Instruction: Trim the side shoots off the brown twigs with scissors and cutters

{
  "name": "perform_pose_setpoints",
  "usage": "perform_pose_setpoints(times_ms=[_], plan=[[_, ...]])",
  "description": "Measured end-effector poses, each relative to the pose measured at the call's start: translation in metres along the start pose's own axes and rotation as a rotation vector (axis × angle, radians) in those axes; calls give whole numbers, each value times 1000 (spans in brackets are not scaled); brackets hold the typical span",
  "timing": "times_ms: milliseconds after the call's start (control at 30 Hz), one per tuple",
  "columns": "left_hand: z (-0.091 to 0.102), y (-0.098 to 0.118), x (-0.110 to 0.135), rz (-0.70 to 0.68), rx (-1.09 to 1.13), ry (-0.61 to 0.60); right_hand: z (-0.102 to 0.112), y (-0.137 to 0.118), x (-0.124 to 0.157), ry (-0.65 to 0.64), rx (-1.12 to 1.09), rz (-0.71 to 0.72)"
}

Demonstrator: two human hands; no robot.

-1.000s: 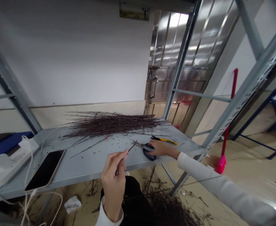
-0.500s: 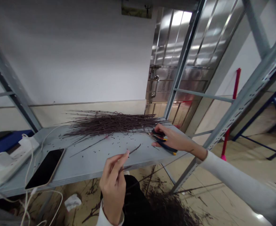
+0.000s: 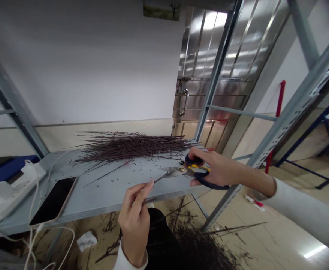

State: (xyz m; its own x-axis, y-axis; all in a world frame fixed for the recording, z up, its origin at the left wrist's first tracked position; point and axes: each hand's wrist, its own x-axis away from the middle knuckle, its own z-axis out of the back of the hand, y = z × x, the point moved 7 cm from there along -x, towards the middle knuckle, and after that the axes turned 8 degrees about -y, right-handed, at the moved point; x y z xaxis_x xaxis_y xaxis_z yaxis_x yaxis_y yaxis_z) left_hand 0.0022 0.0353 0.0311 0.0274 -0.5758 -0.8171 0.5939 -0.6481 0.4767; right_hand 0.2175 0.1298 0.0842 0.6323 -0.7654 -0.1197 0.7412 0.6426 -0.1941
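My left hand, in front of the shelf's near edge, pinches a thin dark twig between thumb and fingers. My right hand is closed on the handles of scissors, dark blue and yellow. Their blades are parted and point left, and they lie at the twig's tip; whether they touch it I cannot tell. Behind both hands a long bundle of dark twigs lies on the grey shelf, with small dark bits scattered before it.
On the left lie a phone and a white power strip with cables. Grey metal posts frame the shelf. Cut twigs heap on the floor below, near a crumpled white tissue. A red pole leans at right.
My right hand has turned the scissors, and their blades have come into view, parted, by the twig's tip. My left hand has stayed in place with the twig.
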Motion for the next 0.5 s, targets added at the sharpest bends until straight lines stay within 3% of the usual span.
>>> perform_pose_setpoints(times_ms=[500], plan=[[0, -2, 2, 19, 16, -2, 5, -5, 2, 41, 25, 32]])
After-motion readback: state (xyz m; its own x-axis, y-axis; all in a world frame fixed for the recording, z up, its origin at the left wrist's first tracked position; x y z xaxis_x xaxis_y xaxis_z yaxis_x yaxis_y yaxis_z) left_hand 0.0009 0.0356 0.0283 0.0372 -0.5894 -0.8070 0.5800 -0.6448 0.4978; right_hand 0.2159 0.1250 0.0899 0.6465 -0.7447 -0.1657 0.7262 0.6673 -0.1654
